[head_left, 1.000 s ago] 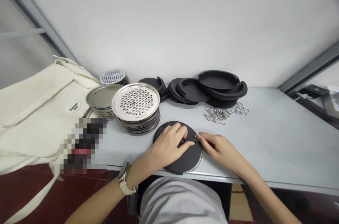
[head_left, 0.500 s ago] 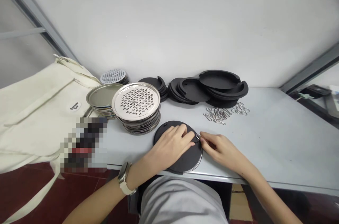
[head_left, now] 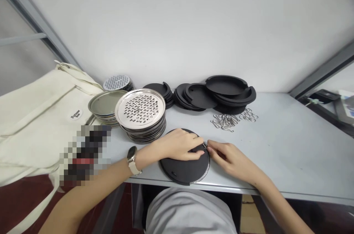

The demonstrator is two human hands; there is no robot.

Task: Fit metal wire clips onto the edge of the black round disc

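Note:
A black round plate [head_left: 190, 171] with a silvery rim along its right edge lies at the table's front edge. Across its top rests my left hand [head_left: 179, 145], pressing on it with thumb and forefinger apart, pointing towards a small metal clip [head_left: 205, 145]. At the plate's right edge, my right hand [head_left: 225, 154] pinches that clip between thumb and fingertips. How the clip joins the plate is hidden by the fingers. Behind to the right lies a pile of similar wire clips [head_left: 225, 121]. More clips [head_left: 249, 115] are next to it.
To the left stand a stack of round metal graters [head_left: 141, 110], a stack of plain metal discs [head_left: 103, 104] and smaller grater discs [head_left: 117, 82]. Black round trays [head_left: 226, 86] and black discs [head_left: 159, 88] are stacked along the wall. A cream bag [head_left: 41, 127] covers the left end.
The plate has turned under my left hand, its slot moving from the upper left to the lower left. My left forearm lies flatter. The clip is still in my right fingers.

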